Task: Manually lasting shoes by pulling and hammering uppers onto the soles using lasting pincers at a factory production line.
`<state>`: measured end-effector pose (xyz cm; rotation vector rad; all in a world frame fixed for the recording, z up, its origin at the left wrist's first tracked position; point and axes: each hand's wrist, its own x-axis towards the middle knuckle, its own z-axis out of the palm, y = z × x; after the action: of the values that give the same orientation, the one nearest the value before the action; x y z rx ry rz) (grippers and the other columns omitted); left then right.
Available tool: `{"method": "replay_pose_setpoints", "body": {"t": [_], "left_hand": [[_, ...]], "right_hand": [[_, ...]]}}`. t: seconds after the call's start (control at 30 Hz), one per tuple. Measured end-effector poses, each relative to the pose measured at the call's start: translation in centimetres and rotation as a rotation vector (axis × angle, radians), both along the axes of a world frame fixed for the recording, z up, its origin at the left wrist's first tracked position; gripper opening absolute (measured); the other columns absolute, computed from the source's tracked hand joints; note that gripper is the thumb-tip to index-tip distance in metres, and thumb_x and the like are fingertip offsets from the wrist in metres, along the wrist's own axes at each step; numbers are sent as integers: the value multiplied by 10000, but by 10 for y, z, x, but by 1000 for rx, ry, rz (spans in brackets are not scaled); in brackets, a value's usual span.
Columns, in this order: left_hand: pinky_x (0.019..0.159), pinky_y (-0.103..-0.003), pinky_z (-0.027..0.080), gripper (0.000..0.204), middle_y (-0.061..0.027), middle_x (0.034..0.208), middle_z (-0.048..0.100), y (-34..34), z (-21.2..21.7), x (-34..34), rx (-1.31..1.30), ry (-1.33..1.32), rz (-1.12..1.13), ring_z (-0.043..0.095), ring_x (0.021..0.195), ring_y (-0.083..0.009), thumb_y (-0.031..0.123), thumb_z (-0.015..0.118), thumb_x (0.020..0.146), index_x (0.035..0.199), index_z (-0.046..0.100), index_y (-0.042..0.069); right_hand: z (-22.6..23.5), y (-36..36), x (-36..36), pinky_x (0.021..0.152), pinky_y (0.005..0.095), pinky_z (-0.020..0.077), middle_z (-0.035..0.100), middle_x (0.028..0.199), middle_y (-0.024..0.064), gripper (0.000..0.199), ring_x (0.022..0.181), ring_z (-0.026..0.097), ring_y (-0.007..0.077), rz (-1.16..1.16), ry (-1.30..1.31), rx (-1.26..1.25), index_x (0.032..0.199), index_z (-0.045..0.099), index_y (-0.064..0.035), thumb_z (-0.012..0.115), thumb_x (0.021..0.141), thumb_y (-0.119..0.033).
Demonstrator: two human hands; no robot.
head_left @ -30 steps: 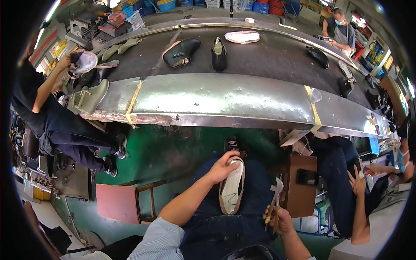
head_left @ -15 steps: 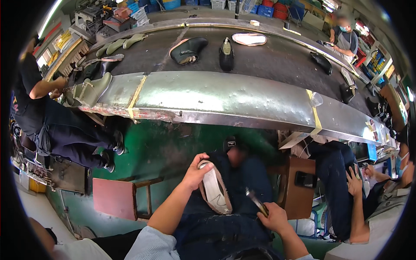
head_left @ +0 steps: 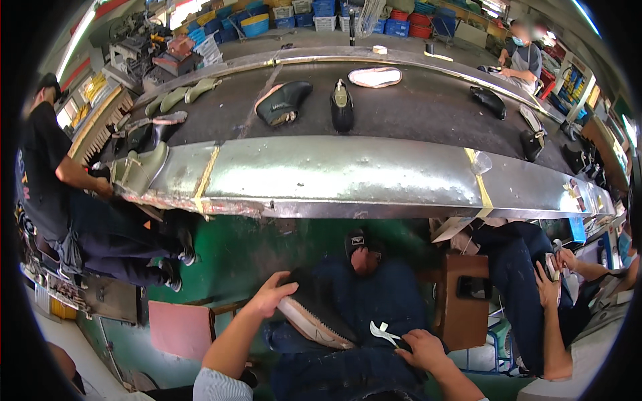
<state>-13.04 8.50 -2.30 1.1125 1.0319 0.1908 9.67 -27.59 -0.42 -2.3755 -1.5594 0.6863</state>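
One dark shoe (head_left: 316, 313) is clamped in the left hand (head_left: 273, 295), one silvery tool (head_left: 384, 333) in the right hand (head_left: 424, 349).

Narrow gap between shoe (head_left: 319, 315) and tool (head_left: 384, 332) (bench (head_left: 334, 170) ahead)

Green floor (head_left: 221, 244) below long metal-edged counter (head_left: 328, 170), mid-frame. Tube light (head_left: 76, 40) glowing, upper left; plastic crates (head_left: 326, 23) along top. Pink-topped stool (head_left: 178, 329), lower left.

Pale letters (head_left: 22, 177) are on a black shirt (head_left: 48, 144). A white label (head_left: 358, 240) on a dark shoe (head_left: 349, 246) is too small to read.
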Motion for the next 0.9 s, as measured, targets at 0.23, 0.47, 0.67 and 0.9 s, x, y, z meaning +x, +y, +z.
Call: {"method": "replay_pose_setpoints", "body": {"t": [0.23,0.47,0.67,0.9], "left_hand": [[1053,-454,429,537,-178,1354,546,10,33,-38,-87,-751,527,550,1217,-326,204,563,929,1403,430,-10],[1080,-415,382,587,-104,1435,456,126,93,32,630,-804,890,480,1288,-246,321,468,1023,1527,247,118],[1070,-513,331,471,-264,1472,365,218,67,34,1329,1004,621,382,1313,-457,383,531,977,1369,557,124],[1109,-463,310,553,-249,1442,423,197,116,206,1731,41,30,376,1363,-394,212,726,848,1322,540,-4]], "right_hand": [[-5,2,3,815,399,534,654,1017,82,418,987,626,284,-23,28,-12,1027,702,-86,734,791,-429],[-6,15,19,778,409,543,645,980,104,417,969,627,297,53,84,-92,970,703,-88,682,829,-480],[-11,24,27,764,399,538,640,955,107,435,949,624,288,36,149,-56,951,702,-93,688,824,-509],[-22,28,54,716,379,537,637,818,75,377,826,646,271,6,306,-47,859,713,-102,692,839,-478]]}}
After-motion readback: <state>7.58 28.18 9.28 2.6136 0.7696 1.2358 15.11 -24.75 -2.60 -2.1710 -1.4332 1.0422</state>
